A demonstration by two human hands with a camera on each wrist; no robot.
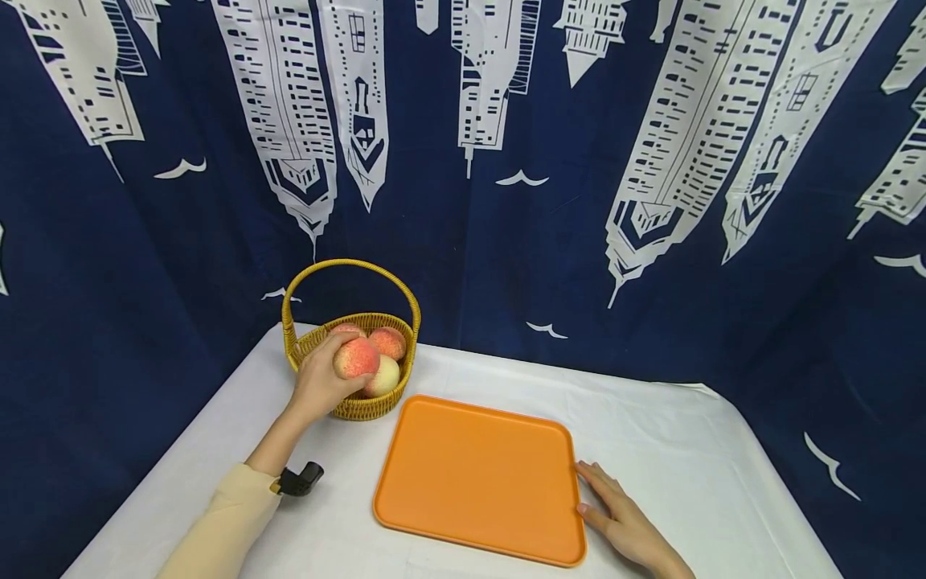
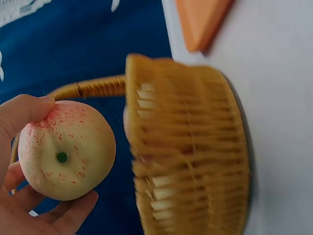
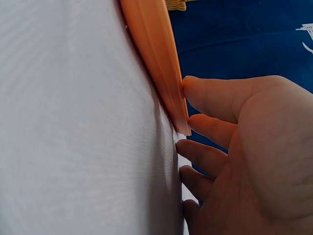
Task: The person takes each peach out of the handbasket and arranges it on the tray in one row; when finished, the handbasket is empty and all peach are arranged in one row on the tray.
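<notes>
My left hand (image 1: 321, 378) grips a red-and-yellow peach (image 1: 356, 359) with thumb and fingers around it. That peach (image 2: 68, 151) shows its green stem spot in the left wrist view, above and apart from the basket's rim. Below it stands the woven basket (image 1: 362, 408), holding more peaches, among them a reddish one (image 1: 388, 342) and a pale yellow one (image 1: 383, 376). At the right edge of the orange tray (image 1: 477, 478), my right hand (image 1: 622, 519) touches the rim with thumb and fingertips, its fingers fairly straight in the right wrist view.
A tall arched handle (image 1: 349, 262) rises over the basket. The tray lies flat on the white tablecloth (image 1: 651, 434), to the right of the basket. Behind the table hangs a dark blue curtain (image 1: 470, 257) with white buildings and birds.
</notes>
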